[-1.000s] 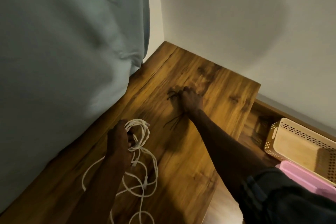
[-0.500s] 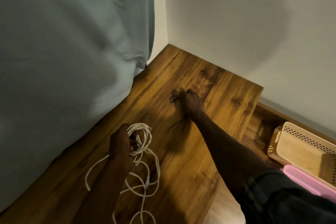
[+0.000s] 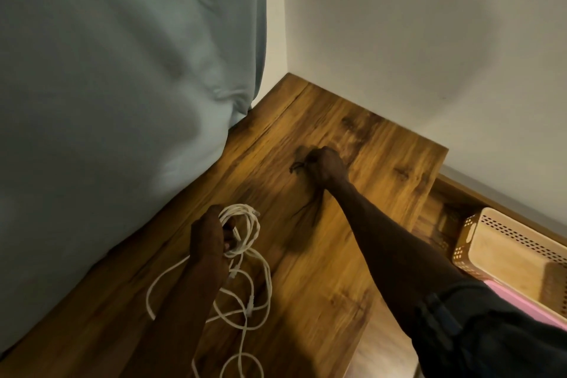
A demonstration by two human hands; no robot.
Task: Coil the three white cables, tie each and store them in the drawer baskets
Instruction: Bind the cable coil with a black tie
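My left hand [image 3: 208, 238] grips a partly coiled white cable [image 3: 245, 224] just above the wooden top [image 3: 337, 270]. Loose loops of white cable [image 3: 242, 310] trail from it toward the near edge. Farther back, my right hand [image 3: 325, 164] is closed on a bunch of thin dark ties [image 3: 296, 166], whose ends stick out on both sides of the fist. A beige perforated basket [image 3: 478, 232] sits in the open drawer at the right, with a pink basket [image 3: 527, 307] in front of it.
A pale blue-grey cloth [image 3: 107, 86] hangs over the left side and reaches the wooden top. A white wall [image 3: 414, 40] stands behind. The drawer lies lower, to the right of the top's edge.
The camera view has shifted slightly. My left hand still holds the coil, and my right hand stays on the dark ties in nearly the same place.
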